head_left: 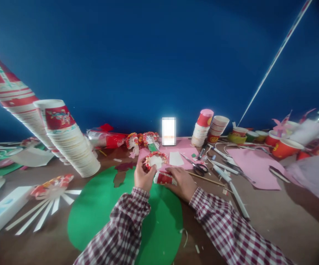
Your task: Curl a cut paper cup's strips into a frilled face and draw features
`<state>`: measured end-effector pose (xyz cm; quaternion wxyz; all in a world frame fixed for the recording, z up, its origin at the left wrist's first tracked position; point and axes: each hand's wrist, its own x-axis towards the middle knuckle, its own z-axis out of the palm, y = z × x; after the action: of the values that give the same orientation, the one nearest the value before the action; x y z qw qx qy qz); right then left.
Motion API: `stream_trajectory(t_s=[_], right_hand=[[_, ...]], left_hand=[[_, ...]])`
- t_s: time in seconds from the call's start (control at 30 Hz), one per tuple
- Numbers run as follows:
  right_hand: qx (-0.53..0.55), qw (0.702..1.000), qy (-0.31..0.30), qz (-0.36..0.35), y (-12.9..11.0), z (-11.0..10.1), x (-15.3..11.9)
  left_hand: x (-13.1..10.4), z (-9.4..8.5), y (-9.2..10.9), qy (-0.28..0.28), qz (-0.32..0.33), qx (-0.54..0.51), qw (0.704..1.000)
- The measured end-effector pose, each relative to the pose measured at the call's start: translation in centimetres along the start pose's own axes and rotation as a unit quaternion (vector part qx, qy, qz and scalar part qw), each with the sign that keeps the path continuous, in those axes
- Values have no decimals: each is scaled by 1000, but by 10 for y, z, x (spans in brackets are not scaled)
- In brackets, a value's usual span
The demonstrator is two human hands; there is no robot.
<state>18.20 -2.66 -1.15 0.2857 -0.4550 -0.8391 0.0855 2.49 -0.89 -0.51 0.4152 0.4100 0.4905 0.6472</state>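
Note:
Over the green paper sheet (93, 209), my left hand (143, 177) pinches a round paper-cup craft (156, 160) with a curly red-and-yellow rim and a white middle. My right hand (183, 183) has its fingers closed on a red-and-white paper cup piece (165, 178) just below that craft. Whether the two pieces are joined cannot be made out. Beyond my hands, a white paper piece (176, 159) lies on pink paper. Black-handled scissors (199, 168) rest to the right of it.
Tall stacks of paper cups (71, 143) lean at the left. Shorter cup stacks (203, 129) stand at the back. A fringed cut cup (53, 191) lies at left, beside a white box (5, 213). A white glue gun (231, 187), a wooden stick (209, 179) and pink paper (258, 165) are at right.

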Motion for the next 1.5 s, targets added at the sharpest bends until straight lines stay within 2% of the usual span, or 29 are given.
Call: stream_trajectory(t_s=[0.27, 0.63, 0.8, 1.1, 1.5], right_hand=[[33, 999, 10, -2, -1, 0, 0], [77, 997, 26, 17, -6, -5, -1], [63, 998, 22, 12, -9, -6, 0], [47, 999, 12, 6, -11, -9, 0], [147, 986, 64, 48, -12, -6, -1]], left_hand=[[3, -1, 3, 23, -22, 9, 999], [10, -6, -2, 64, -25, -37, 997], [12, -8, -5, 60, -30, -53, 996], [14, -11, -14, 63, -20, -16, 998], [14, -9, -12, 72, -28, -50, 996]])
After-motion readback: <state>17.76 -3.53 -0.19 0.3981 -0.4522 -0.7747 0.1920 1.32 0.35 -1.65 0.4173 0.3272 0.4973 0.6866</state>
